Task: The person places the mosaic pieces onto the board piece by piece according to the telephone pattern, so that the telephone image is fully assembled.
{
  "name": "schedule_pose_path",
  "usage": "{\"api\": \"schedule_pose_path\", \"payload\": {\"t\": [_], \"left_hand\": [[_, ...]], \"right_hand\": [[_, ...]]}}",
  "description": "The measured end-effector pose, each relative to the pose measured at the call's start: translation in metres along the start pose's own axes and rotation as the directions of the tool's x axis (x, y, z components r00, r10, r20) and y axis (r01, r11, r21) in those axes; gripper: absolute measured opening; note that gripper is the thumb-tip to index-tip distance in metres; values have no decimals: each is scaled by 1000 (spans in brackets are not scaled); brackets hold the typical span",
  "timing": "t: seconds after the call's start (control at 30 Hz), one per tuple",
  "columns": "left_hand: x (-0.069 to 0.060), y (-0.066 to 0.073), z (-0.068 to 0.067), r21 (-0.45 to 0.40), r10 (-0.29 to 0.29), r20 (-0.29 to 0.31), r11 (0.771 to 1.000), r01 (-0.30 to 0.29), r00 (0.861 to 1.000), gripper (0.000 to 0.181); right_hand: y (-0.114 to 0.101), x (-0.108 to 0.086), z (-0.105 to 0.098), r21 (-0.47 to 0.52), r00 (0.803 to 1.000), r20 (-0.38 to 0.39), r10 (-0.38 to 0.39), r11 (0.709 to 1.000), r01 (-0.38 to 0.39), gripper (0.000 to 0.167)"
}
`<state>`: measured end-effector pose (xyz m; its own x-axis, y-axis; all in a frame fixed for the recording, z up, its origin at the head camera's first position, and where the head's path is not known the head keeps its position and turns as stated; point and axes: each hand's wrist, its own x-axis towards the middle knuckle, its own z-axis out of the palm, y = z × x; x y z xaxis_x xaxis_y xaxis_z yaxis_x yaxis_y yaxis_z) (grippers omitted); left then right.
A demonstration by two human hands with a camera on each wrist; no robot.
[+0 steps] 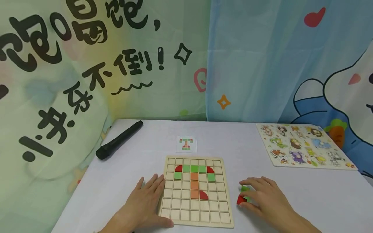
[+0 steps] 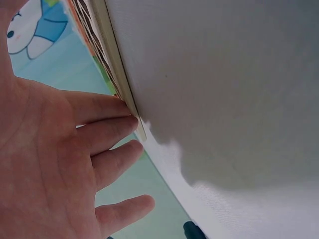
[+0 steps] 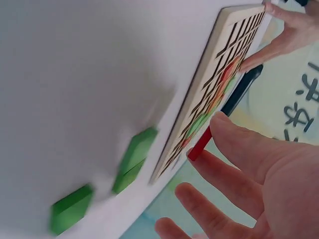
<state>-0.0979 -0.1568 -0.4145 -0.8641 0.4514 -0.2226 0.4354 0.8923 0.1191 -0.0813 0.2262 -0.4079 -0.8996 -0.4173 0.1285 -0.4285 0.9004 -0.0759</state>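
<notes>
A wooden grid board [image 1: 214,213] lies in the middle of the table, with red quarter-round, green square and orange square pieces in its cells. My left hand [image 1: 145,202], fingers straight, touches the board's left edge; the left wrist view shows the fingertips [image 2: 130,122] against its side. To the right of the board, my right hand [image 1: 266,197] pinches a red block [image 3: 200,144] between thumb and index finger, just above the table. Loose green blocks [image 3: 135,159] lie beneath that hand, partly hidden by the fingers in the head view.
Behind the board lies a small card [image 1: 186,144] with a coloured pattern printed on it. A black microphone-shaped object [image 1: 119,139] is at the back left. An animal picture board [image 1: 306,147] occupies the back right. Printed curtains [image 1: 247,64] hang behind the table.
</notes>
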Motion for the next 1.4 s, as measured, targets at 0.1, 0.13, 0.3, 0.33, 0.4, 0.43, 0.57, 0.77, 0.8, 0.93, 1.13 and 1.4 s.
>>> {"api": "schedule_pose_path", "payload": {"t": [0.1,0.13,0.3,0.33,0.4,0.43,0.57,0.77,0.8,0.93,1.13,1.4], "left_hand": [[-1,0,1,5,2,4,1000,-2,1000,131],[-1,0,1,6,3,4,1000,-3,1000,131],[-2,0,2,13,5,-2,1000,-5,1000,129],[-2,0,2,15,7,-5,1000,-7,1000,129],[-2,0,2,18,9,-9,1000,-8,1000,129],[-2,0,3,22,10,-11,1000,-9,1000,129],[-2,0,3,22,13,-9,1000,-13,1000,129],[-1,1,3,4,6,4,1000,-6,1000,128],[-1,1,3,3,5,2,1000,-5,1000,128],[0,1,2,8,6,-2,1000,-6,1000,127],[-1,1,1,7,6,5,1000,-6,1000,127],[0,0,1,24,6,4,1000,-7,1000,128]], "right_hand": [[-11,9,0,19,997,-32,-73,997,73,15],[-15,13,0,23,995,-41,-96,995,97,14],[-35,35,0,30,981,-66,-185,982,187,18],[-39,39,1,23,976,-71,-204,978,206,20],[-48,48,2,13,967,-86,-242,970,244,21],[-51,53,3,9,961,-93,-260,965,262,20],[-66,68,7,3,945,-93,-315,949,316,19],[-81,84,11,22,934,-70,-351,935,353,20],[-83,86,12,19,932,-69,-357,933,359,20],[-90,93,14,14,924,-62,-377,926,378,17],[-96,98,20,70,929,9,-370,927,368,18],[-97,100,30,45,929,-1,-371,928,371,19]]}}
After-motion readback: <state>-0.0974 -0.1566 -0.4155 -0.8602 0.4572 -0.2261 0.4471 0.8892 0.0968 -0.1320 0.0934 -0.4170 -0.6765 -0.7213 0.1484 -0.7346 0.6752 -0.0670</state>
